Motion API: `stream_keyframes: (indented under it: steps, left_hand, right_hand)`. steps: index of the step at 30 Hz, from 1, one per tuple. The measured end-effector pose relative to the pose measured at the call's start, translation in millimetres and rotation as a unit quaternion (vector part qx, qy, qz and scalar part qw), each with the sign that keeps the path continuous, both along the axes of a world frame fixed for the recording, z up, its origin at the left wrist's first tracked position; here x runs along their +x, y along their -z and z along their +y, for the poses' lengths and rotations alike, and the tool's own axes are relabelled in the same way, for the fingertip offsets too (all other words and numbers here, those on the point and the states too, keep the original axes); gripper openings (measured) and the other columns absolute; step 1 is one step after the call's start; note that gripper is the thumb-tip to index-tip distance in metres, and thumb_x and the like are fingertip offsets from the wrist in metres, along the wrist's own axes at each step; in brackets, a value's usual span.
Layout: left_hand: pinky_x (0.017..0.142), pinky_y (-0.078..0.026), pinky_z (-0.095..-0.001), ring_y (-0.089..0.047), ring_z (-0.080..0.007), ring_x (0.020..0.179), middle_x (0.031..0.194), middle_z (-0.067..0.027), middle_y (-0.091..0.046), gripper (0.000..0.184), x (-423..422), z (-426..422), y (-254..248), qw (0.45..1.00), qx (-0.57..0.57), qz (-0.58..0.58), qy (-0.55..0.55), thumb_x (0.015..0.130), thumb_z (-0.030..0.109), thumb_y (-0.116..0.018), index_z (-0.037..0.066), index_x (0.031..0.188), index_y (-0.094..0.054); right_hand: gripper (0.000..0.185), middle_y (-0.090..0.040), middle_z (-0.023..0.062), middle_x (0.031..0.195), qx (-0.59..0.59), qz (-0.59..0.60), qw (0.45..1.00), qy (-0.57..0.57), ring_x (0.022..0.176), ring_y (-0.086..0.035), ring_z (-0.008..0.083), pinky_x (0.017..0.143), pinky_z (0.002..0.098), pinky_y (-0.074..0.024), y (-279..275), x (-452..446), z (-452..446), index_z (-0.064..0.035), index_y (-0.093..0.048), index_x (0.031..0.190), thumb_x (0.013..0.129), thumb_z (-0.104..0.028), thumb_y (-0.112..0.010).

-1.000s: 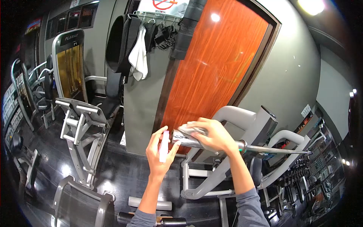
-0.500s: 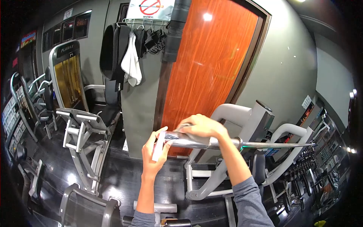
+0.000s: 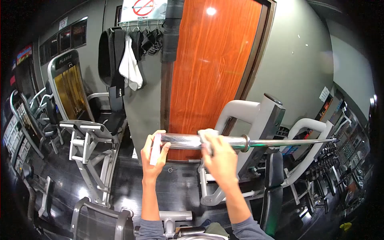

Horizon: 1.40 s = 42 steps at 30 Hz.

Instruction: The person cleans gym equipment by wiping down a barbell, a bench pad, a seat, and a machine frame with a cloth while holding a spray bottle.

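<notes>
A shiny metal barbell runs sideways in front of me, its thick sleeve at the left and its thin shaft stretching right past a collar. My left hand is closed at the sleeve's left end, thumb below and fingers above. A flat white strip stands upright in that hand against the bar's end; its kind is unclear. My right hand presses a crumpled light cloth around the middle of the sleeve. Part of the cloth is hidden under the fingers.
Behind the bar are a wooden door and a grey-framed exercise machine. Another machine stands at the left. A white towel and belts hang on a wall rack. Dumbbells line the right side.
My right hand has slid right along the sleeve with the cloth, away from my left hand. My left hand stays at the bar's end. The view has shifted slightly.
</notes>
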<state>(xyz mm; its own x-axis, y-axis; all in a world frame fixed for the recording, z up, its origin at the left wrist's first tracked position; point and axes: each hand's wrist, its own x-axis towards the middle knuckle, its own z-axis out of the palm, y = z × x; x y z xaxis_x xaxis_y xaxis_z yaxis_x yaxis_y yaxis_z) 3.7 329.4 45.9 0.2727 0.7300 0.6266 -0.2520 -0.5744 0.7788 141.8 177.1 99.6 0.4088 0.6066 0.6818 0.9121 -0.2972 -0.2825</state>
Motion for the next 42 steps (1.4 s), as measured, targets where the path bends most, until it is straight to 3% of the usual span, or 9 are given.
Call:
stream_keyframes:
  steps: [3, 9, 14, 21, 26, 31, 35, 39, 42]
  left_hand:
    - [0.07, -0.046, -0.0252, -0.053, -0.0088, 0.076, 0.086, -0.0012, -0.062, 0.034, -5.6, -6.6, -9.5, 1.0, -0.022, 0.014, 0.005, 0.088, 0.011, -0.074, 0.003, 0.118, -0.063]
    - [0.052, -0.039, -0.02, -0.045, -0.0014, 0.061, 0.08, 0.0036, -0.049, 0.034, -6.8, -9.6, -9.5, 0.998, -0.005, 0.061, -0.03, 0.091, 0.013, -0.071, 0.004, 0.123, -0.062]
    - [0.072, -0.051, -0.0309, -0.066, -0.0235, 0.083, 0.13, -0.0218, -0.062, 0.014, -14.2, -29.6, -28.3, 0.963, 0.177, 0.144, -0.144, 0.081, 0.003, -0.071, -0.002, 0.087, -0.06]
    - [0.052, -0.052, -0.0272, -0.066, -0.0155, 0.064, 0.115, -0.0148, -0.066, 0.015, -15.1, -47.2, -49.6, 0.991, -0.03, 0.129, 0.038, 0.089, 0.007, -0.067, -0.005, 0.098, -0.064]
    - [0.046, -0.049, -0.0244, -0.06, -0.0098, 0.051, 0.093, -0.0065, -0.067, 0.022, -1.8, -35.8, -48.4, 0.979, -0.1, 0.08, 0.157, 0.095, 0.011, -0.065, -0.003, 0.112, -0.065]
    - [0.051, -0.051, -0.0242, -0.059, -0.0107, 0.052, 0.103, -0.0128, -0.068, 0.033, 7.2, -18.1, -38.7, 0.973, -0.101, 0.099, 0.181, 0.097, 0.022, -0.062, -0.001, 0.12, -0.062]
    - [0.048, -0.05, -0.024, -0.059, -0.0111, 0.05, 0.094, -0.0103, -0.066, 0.032, 3.9, -6.7, -39.1, 0.957, -0.138, 0.09, 0.239, 0.096, 0.021, -0.063, -0.002, 0.119, -0.063]
    - [0.042, -0.047, -0.0233, -0.058, -0.0115, 0.047, 0.086, -0.0079, -0.062, 0.029, 5.0, -2.0, -39.3, 0.953, -0.15, 0.086, 0.249, 0.095, 0.018, -0.064, -0.003, 0.115, -0.065]
    - [0.041, -0.046, -0.0232, -0.057, -0.0119, 0.044, 0.084, -0.0072, -0.061, 0.028, 5.5, -3.2, -38.3, 0.954, -0.154, 0.084, 0.245, 0.094, 0.016, -0.063, -0.002, 0.114, -0.066]
  right_hand:
    - [0.043, -0.059, 0.0081, 0.096, 0.032, 0.013, 0.993, -0.115, 0.089, -0.064, 0.0289, 0.073, 0.0443, -0.0564, 11.5, -32.0, 30.8, -0.0174, -0.061, 0.126, 0.084, -0.02, -0.07]
    - [0.048, -0.061, 0.0078, 0.093, 0.117, -0.003, 0.987, -0.109, 0.086, -0.062, 0.0273, 0.076, 0.0403, -0.0554, 38.2, -4.7, 7.4, -0.0227, -0.069, 0.123, 0.076, -0.016, -0.075]
    - [0.047, -0.064, 0.0074, 0.09, 0.231, 0.086, 0.969, -0.008, 0.083, -0.061, 0.0268, 0.075, 0.0392, -0.0526, 59.7, 25.6, -14.0, -0.0196, -0.073, 0.118, 0.073, -0.01, -0.075]
    - [0.057, -0.059, 0.0052, 0.089, 0.21, 0.066, 0.967, -0.127, 0.08, -0.06, 0.0247, 0.071, 0.0385, -0.0532, 75.9, -14.6, 30.7, -0.0278, -0.069, 0.125, 0.07, -0.012, -0.078]
    - [0.046, -0.064, 0.0078, 0.095, 0.276, 0.086, 0.957, -0.034, 0.085, -0.062, 0.0271, 0.075, 0.0377, -0.0534, 102.9, 22.2, 2.1, -0.0211, -0.076, 0.11, 0.068, -0.002, -0.077]
    - [0.037, -0.066, 0.006, 0.101, 0.41, 0.393, 0.817, -0.098, 0.097, -0.062, 0.0179, 0.087, 0.0311, -0.0496, 113.3, -6.9, 21.8, -0.0042, -0.071, 0.116, 0.08, 0.003, -0.067]
    - [0.033, -0.065, 0.0111, 0.123, 0.302, 0.623, 0.661, -0.289, 0.109, -0.062, 0.0189, 0.101, 0.0325, -0.0444, 117.8, -47.5, 47.0, -0.0022, -0.068, 0.12, 0.088, -0.009, -0.068]
    - [0.039, -0.06, 0.003, 0.096, 0.403, 0.701, 0.547, -0.216, 0.076, -0.059, 0.0144, 0.06, 0.0308, -0.0489, 114.5, -40.6, 33.4, -0.0146, -0.052, 0.131, 0.096, -0.03, -0.058]
    - [0.034, -0.061, 0.0027, 0.097, 0.513, 0.702, 0.479, -0.12, 0.077, -0.06, 0.0156, 0.053, 0.0282, -0.0463, 111.8, -29.1, 34.3, -0.019, -0.052, 0.127, 0.098, -0.036, -0.055]
